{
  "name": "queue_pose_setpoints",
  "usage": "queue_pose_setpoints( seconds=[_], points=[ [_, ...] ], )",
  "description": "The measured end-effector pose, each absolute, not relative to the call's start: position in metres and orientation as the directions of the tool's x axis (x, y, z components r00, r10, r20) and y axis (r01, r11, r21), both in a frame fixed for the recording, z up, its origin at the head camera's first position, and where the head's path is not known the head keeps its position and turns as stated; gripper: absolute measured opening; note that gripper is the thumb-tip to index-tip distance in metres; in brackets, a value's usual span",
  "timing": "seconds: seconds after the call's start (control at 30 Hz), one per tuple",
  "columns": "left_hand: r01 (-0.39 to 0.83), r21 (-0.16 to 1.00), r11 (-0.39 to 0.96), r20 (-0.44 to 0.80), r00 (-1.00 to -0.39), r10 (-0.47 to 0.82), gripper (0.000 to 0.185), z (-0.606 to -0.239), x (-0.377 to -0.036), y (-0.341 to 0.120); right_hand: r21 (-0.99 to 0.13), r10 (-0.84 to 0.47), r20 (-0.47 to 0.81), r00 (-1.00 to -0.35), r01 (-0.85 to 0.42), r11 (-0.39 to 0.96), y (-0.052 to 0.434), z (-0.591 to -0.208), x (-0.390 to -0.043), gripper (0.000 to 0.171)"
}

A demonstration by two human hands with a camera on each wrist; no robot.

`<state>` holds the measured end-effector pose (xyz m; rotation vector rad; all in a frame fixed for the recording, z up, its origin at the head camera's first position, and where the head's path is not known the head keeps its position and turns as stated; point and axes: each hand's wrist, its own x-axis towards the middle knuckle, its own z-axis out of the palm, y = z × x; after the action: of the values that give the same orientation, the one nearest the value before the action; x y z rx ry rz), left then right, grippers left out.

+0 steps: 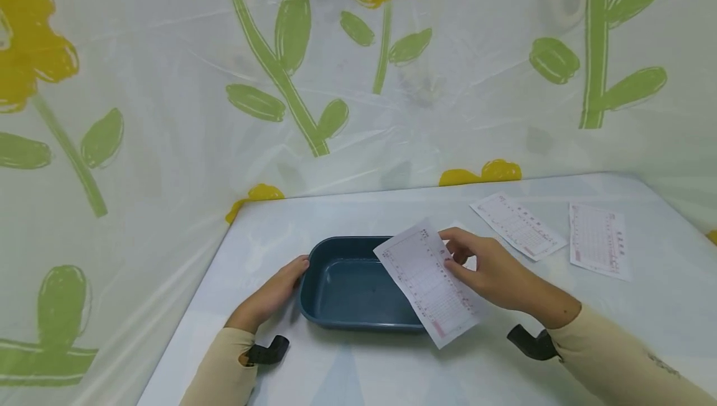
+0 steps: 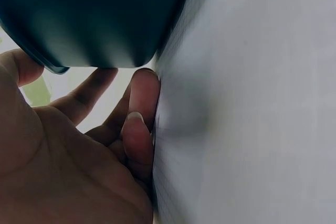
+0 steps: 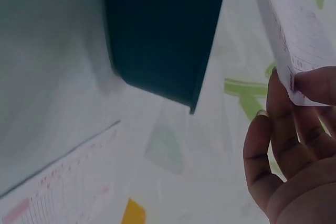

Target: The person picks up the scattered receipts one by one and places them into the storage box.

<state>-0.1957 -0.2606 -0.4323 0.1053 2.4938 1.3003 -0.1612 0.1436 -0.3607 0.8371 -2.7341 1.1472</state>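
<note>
My right hand (image 1: pixel 493 272) pinches a printed slip (image 1: pixel 428 281) over the blue tray's (image 1: pixel 336 316) right edge; my left hand (image 1: pixel 274 294), fingers relaxed, steadies the tray's left wall. Next I'd judge: lower the slip inside.

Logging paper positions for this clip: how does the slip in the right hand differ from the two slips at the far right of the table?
The held slip is pinched by the right hand over the blue tray; the two slips lie flat on the table, untouched. The held one sits nearer the person. All share the same printed form with a pink mark.
</note>
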Motion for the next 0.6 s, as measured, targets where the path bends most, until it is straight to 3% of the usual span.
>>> queue_pose_setpoints(
  seconds=[0.6],
  points=[
    [-0.098,0.811,0.576,-0.260,-0.944,0.206,0.061,-0.432,-0.195,-0.258,-0.670,-0.498,0.174,-0.849,-0.473,0.572,0.092,-0.385,-0.179,0.044]
  ],
)
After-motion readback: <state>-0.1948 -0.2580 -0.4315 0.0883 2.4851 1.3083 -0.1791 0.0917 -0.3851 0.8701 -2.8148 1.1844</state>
